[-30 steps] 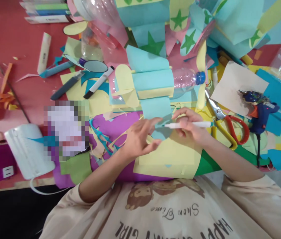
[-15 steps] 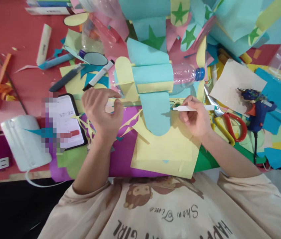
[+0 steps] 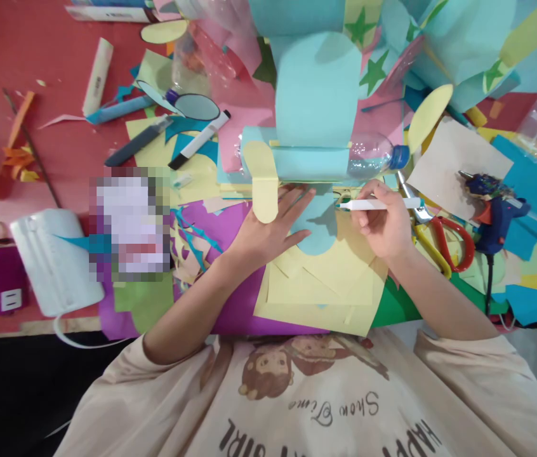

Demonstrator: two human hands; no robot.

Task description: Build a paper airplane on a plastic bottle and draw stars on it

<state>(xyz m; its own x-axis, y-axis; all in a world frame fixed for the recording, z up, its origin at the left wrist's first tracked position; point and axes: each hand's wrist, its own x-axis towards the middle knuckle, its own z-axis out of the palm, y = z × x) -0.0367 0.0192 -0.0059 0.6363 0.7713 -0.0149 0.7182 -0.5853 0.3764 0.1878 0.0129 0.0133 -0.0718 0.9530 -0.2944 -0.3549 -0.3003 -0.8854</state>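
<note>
My left hand (image 3: 280,222) lies flat with its fingers spread over the near light-blue paper flap (image 3: 322,231), which has a rounded end. A narrow yellow paper strip (image 3: 265,197) hangs over part of that hand. In my right hand (image 3: 383,219) is a white marker (image 3: 385,204), its green tip pointing left close to the flap's right edge. Beyond my hands a clear plastic bottle (image 3: 371,155) with a blue cap lies on its side, wrapped in light-blue paper. A wide light-blue flap (image 3: 318,89) stands up behind it. Sheets of pale yellow paper (image 3: 320,285) lie under the near flap.
Right of my right hand are scissors (image 3: 449,244) with red and yellow handles and a blue glue gun (image 3: 494,219) with a cord. To the left lie a black-capped marker (image 3: 199,139), a blurred-out phone (image 3: 128,222) and a white corded device (image 3: 56,260). Paper scraps surround everything.
My left hand has come down from the left, flattening its fingers on the light-blue flap. The far light-blue flap now stands up, and the yellow strip hangs toward me. My right hand keeps the marker.
</note>
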